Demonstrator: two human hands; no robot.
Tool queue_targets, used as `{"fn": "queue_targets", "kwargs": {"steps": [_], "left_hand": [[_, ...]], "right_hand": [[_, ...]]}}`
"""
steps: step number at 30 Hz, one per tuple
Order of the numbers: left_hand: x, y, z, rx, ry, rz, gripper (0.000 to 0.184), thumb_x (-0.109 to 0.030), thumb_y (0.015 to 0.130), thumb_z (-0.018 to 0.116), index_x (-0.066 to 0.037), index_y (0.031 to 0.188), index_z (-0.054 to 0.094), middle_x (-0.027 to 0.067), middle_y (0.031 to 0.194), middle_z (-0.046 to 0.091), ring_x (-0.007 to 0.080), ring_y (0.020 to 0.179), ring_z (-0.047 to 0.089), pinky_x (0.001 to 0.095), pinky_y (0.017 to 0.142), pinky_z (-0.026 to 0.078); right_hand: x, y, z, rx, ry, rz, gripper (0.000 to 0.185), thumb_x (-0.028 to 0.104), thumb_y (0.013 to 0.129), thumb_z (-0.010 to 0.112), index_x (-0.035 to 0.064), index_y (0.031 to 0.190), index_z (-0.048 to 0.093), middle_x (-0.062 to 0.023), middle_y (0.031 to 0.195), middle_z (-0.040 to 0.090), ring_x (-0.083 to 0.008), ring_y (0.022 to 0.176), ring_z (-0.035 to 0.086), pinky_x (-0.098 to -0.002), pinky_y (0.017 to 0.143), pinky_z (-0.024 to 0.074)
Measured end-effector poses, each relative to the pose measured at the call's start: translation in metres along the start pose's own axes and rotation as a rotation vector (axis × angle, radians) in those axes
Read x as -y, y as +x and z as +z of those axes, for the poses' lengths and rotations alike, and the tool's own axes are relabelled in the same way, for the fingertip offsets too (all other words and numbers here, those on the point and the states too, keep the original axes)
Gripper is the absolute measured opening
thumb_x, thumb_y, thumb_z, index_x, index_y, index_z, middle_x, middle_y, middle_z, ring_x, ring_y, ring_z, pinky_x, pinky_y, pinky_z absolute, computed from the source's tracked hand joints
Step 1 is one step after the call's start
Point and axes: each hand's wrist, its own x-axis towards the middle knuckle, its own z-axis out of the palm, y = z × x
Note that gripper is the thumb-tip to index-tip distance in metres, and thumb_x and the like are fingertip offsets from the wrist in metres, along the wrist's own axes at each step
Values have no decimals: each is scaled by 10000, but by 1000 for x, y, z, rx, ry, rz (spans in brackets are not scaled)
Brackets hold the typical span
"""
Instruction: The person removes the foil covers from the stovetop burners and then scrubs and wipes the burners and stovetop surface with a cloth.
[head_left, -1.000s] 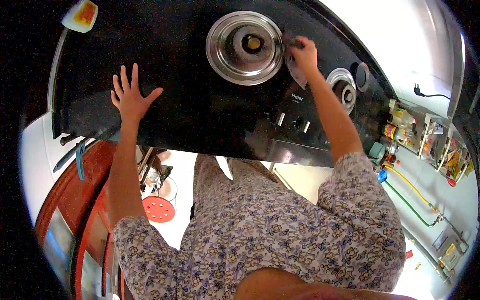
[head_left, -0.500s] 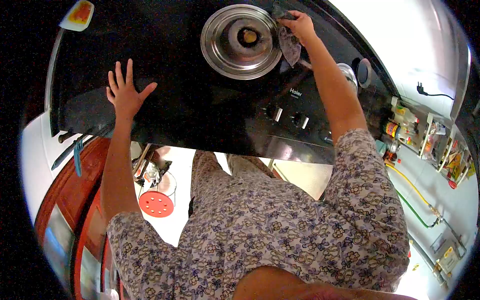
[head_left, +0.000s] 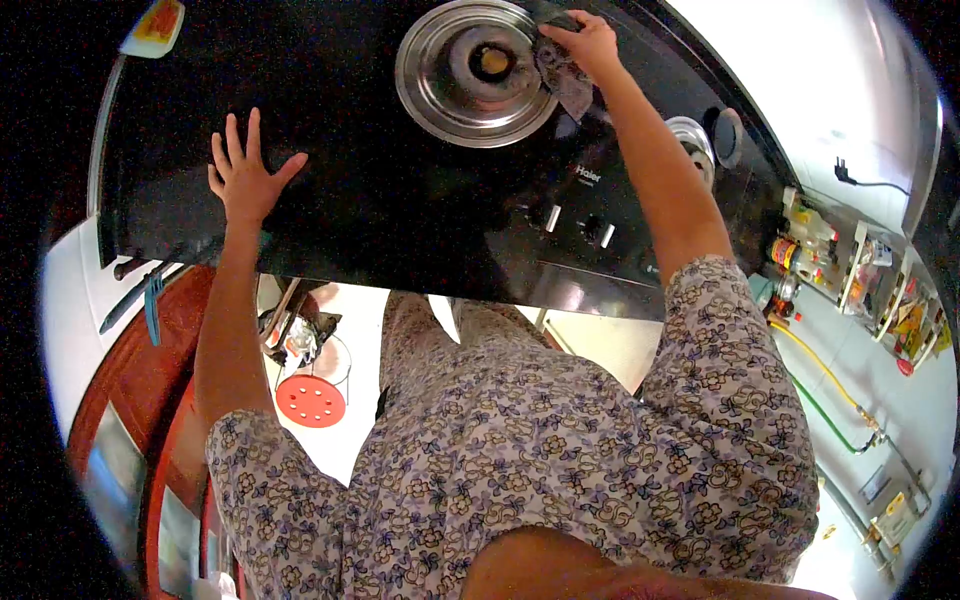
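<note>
My right hand pinches a dark, patterned cloth, which hangs against the right rim of a round steel burner pan. The pan is set in the black stove top, with a brass-coloured burner centre inside it. Away to the left, my left hand lies palm down on the black surface, fingers spread, holding nothing. Below the cloth are the Haier label and two stove knobs.
A second steel burner pan sits partly behind my right forearm. At the upper left corner stands a white container with orange contents. Knives hang at the left edge. A red round stool is on the floor; bottles line the right.
My right hand and the cloth have shifted slightly left, and the cloth now overlaps the pan's rim more. The whole view has moved a little; my left hand stays spread on the surface.
</note>
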Motion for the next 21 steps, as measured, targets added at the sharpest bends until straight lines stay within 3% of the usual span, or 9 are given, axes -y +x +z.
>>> {"fn": "queue_targets", "kwargs": {"steps": [1, 3, 4, 6, 9, 12, 17, 20, 21], "left_hand": [[1, 2, 1, 6, 1, -9, 887, -724, 664, 528, -340, 1394, 202, 61, 1468, 155, 360, 1323, 162, 620, 963, 208], [2, 4, 3, 25, 16, -16, 889, -728, 663, 523, -343, 1395, 198, 61, 1469, 153, 361, 1323, 158, 620, 967, 199], [3, 3, 3, 39, 21, -25, 889, -730, 662, 520, -345, 1395, 196, 61, 1469, 152, 362, 1324, 156, 620, 970, 195], [1, 2, 3, 6, 2, -18, 892, -736, 661, 512, -344, 1396, 192, 62, 1469, 153, 363, 1324, 155, 620, 970, 195], [1, -1, 2, -3, -10, -13, 894, -741, 660, 506, -339, 1396, 196, 65, 1467, 157, 365, 1323, 158, 621, 966, 203], [-2, 3, -1, -24, 9, 2, 893, -739, 660, 507, -330, 1395, 207, 67, 1464, 166, 368, 1318, 174, 623, 956, 222], [-7, 3, -6, -25, 35, 27, 887, -730, 665, 512, -318, 1394, 221, 67, 1459, 180, 371, 1307, 202, 621, 941, 249], [-8, 3, -3, -48, 22, 21, 885, -726, 667, 514, -316, 1394, 221, 64, 1459, 180, 369, 1309, 198, 620, 942, 250], [-6, 3, -2, -62, 9, 27, 884, -726, 667, 514, -317, 1394, 222, 63, 1460, 178, 368, 1311, 193, 621, 945, 245]], "right_hand": [[8, -5, -7, 18, 66, 8, 441, 318, 666, 756, 49, 998, 645, -81, 785, 657, -124, 614, 598, -287, 607, 487], [-45, -14, 3, -4, -91, -8, 464, 385, 643, 744, 95, 994, 651, -103, 859, 652, -221, 734, 613, -348, 698, 493], [-50, -28, -6, 51, -128, -22, 505, 465, 619, 731, 150, 1006, 655, -140, 907, 653, -313, 811, 631, -406, 767, 505], [-21, -79, -30, 168, 8, 211, 517, 461, 610, 741, 133, 1000, 655, -148, 880, 651, -315, 800, 629, -415, 763, 501], [-4, -101, -36, 94, 130, 349, 431, 231, 641, 753, 5, 985, 626, -116, 837, 635, -163, 754, 579, -309, 711, 461], [-24, -52, -6, -146, -274, -29, 411, 249, 661, 755, 8, 970, 631, -103, 840, 643, -158, 731, 587, -307, 686, 469], [-8, 19, -13, 37, 172, 100, 337, 200, 694, 731, 18, 961, 635, -86, 803, 645, -153, 676, 605, -296, 617, 495], [-36, -14, -19, 84, -5, 78, 337, 204, 693, 729, 13, 956, 636, -94, 850, 637, -150, 693, 602, -283, 626, 498], [-58, -39, -12, 29, -18, 72, 404, 301, 653, 739, 58, 961, 644, -116, 877, 638, -218, 760, 612, -327, 676, 500]]}}
